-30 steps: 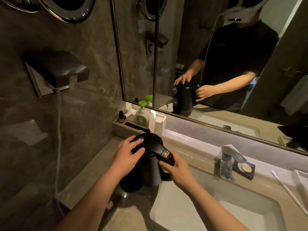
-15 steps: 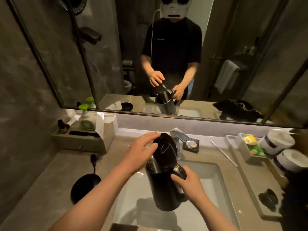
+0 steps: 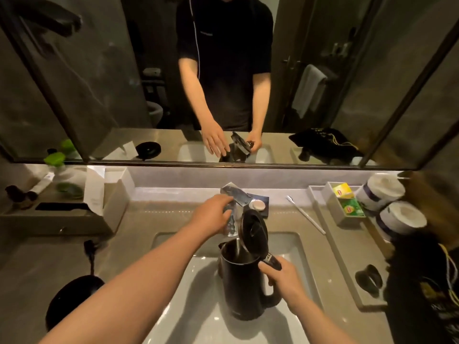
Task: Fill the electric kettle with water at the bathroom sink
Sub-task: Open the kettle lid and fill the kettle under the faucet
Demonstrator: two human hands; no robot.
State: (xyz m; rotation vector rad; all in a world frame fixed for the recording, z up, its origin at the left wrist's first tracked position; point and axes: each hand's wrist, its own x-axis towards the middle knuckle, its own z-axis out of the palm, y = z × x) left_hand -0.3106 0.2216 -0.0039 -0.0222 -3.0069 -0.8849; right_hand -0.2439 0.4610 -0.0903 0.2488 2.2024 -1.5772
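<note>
Two hands share the filling step: the right hand (image 3: 285,278) grips the handle of the open-lidded kettle (image 3: 244,276) over the sink (image 3: 293,247), while the left hand (image 3: 213,214), fingers loosely spread, touches the faucet (image 3: 234,202), whose lever probably needs lifting next.

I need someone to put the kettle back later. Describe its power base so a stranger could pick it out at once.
Start at the white sink basin in the counter, then look to its left on the grey countertop. The kettle base lies there near the front edge, a flat black round disc. Unlike the toiletries in the tray behind it, it has a black cord and plug leading from it.
</note>
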